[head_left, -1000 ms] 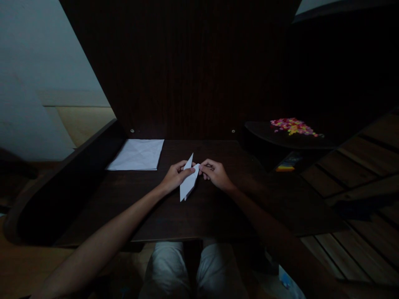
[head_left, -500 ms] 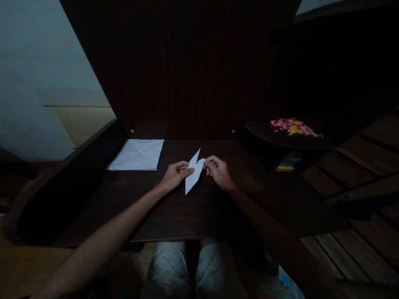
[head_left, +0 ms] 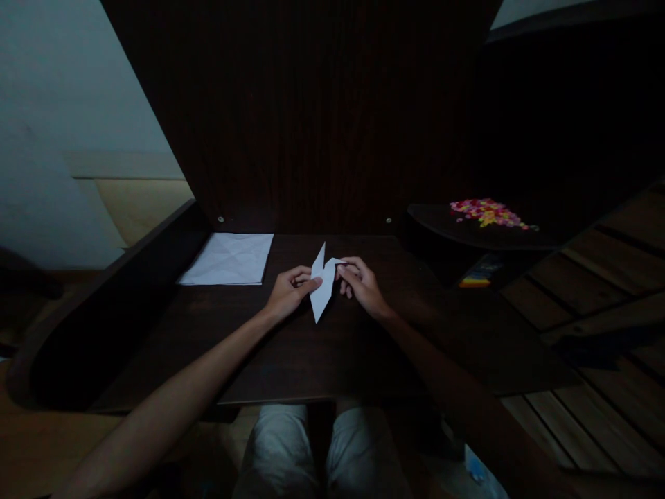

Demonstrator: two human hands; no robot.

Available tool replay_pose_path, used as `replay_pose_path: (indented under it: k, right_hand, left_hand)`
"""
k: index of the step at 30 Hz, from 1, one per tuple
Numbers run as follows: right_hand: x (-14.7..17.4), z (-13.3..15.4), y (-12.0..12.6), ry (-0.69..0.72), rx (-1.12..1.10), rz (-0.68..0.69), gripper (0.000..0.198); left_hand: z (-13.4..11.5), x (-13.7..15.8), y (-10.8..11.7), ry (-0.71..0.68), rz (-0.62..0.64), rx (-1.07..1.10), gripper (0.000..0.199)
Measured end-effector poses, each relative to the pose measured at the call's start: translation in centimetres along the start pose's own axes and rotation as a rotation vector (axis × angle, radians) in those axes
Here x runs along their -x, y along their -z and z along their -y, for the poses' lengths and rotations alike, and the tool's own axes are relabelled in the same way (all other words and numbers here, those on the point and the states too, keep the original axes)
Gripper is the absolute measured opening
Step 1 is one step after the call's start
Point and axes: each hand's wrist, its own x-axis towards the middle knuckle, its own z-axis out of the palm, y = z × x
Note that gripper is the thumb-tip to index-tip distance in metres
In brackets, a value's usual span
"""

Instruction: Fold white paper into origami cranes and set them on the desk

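Note:
A folded white paper figure point(head_left: 322, 291), shaped like an origami crane with pointed ends, is held above the dark wooden desk point(head_left: 312, 360). My left hand point(head_left: 292, 287) pinches its left side, the thumb lying across the front and the fingers behind. My right hand point(head_left: 359, 283) is closed on the narrow bent tip at the upper right, between thumb and index finger. One tall point of the paper rises between the hands and another points down. The paper's back and some fingertips are hidden.
To the left on the desk lies a stack of creased white paper sheets point(head_left: 231, 258). A rounded shelf point(head_left: 441, 220) at the right bears a pile of small pink, red and yellow pieces point(head_left: 488, 212). A dark panel point(head_left: 312, 125) rises behind the desk.
The paper figure has turned somewhat more upright. Its right-hand tip now bends over sideways toward my right fingers. Both hands have stayed nearly in place.

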Motion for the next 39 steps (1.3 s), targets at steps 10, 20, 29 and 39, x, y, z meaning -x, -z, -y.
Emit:
replay_pose_path:
  k: [10,20,29,39]
  right_hand:
    - [0.8,0.4,-0.7,0.005,0.07,0.141,0.026]
    - [0.5,-0.1,-0.5,0.092,0.144,0.082,0.026]
    - [0.6,-0.9,-0.6,-0.009,0.129,0.106,0.041]
    - [0.4,-0.7,0.0,0.154,0.273,0.041,0.027]
  left_hand:
    - [-0.2,-0.1,0.1,-0.103,-0.019,-0.021,0.031]
    - [-0.2,-0.1,0.1,-0.131,-0.042,-0.089,0.03]
    - [0.1,-0.3,0.5,-0.264,0.02,-0.123,0.023]
    - [1.1,-0.7,0.4,-0.175,-0.04,-0.07,0.044]
